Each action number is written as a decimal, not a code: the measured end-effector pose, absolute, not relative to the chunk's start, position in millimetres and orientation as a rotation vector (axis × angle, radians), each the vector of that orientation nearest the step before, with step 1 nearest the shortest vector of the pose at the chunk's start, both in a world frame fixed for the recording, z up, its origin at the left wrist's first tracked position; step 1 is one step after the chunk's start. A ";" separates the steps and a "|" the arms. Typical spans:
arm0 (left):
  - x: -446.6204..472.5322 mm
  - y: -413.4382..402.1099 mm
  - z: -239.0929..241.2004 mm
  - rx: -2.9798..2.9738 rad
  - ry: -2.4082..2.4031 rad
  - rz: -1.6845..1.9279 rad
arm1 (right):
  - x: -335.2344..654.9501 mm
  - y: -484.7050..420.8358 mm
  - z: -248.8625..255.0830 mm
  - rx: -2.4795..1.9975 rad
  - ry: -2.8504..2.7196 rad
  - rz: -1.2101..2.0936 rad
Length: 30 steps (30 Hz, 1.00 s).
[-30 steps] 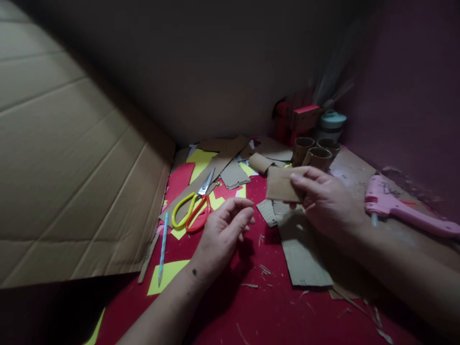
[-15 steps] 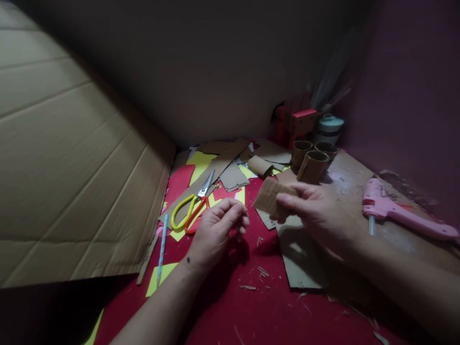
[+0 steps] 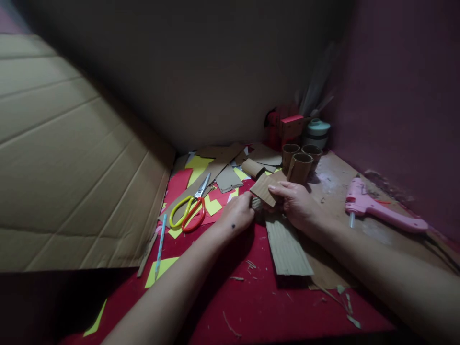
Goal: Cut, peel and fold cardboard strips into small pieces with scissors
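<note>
My right hand (image 3: 296,203) pinches a small rectangular piece of cardboard (image 3: 265,190), thumb on top and the other fingers mostly hidden beneath. Just left of it, my left hand (image 3: 240,211) is closed at the far end of a longer cardboard strip (image 3: 289,247); its fingertips are partly hidden. The strip's near end shows a dark shadow under it, so it appears slightly raised. Behind my right hand stand three cardboard tubes (image 3: 301,167). A short curved cardboard roll (image 3: 252,167) lies beyond the small piece.
Scissors (image 3: 187,211) with yellow and red handles lie left, beside a light blue pencil (image 3: 160,247). A pink glue gun (image 3: 381,208) rests on the right. A large cardboard panel (image 3: 79,182) leans in from the left. Paper and cardboard scraps (image 3: 230,178) cover the back of the red surface.
My left hand has moved right and closed at the long strip's end, and the strip has shifted. My right hand has turned the small cardboard piece flatter. The camera view has shifted slightly.
</note>
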State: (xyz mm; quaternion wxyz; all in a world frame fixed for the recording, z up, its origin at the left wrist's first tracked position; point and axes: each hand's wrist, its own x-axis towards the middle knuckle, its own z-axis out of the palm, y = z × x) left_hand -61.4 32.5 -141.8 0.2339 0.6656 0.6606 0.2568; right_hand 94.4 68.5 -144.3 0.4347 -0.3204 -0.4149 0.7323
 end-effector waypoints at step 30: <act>-78.7 -95.3 -110.6 2.542 1.505 0.263 | 97.1 71.5 -143.6 -0.837 -0.995 1.799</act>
